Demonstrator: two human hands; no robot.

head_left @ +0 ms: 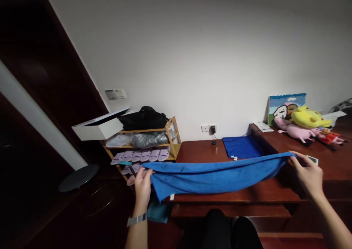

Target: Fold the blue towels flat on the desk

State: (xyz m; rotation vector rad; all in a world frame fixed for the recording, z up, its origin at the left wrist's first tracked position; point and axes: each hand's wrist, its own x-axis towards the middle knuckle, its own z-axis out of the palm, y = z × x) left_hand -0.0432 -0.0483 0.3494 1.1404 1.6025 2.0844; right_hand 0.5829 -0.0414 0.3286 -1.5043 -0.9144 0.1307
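Observation:
A blue cloth (pixel 217 175) is stretched in the air between my two hands, folded along its length, with a loose corner drooping at its left end. My left hand (pixel 143 183) pinches the cloth's left end. At the opposite end, my right hand (pixel 308 172) grips the upper corner between thumb and fingers. Behind and below the cloth is a reddish-brown wooden desk (pixel 192 150). On that desk, near the wall, lies a darker blue folded cloth (pixel 242 146), with a small white tag by its front edge.
A wooden shoe rack (pixel 173 139) with lilac slippers (pixel 145 155), a black bag (pixel 145 118) and an open white box (pixel 96 130) stands at left. Plush toys (pixel 308 119) and a picture (pixel 287 104) sit on the raised right surface. A round black stool (pixel 79 177) is at lower left.

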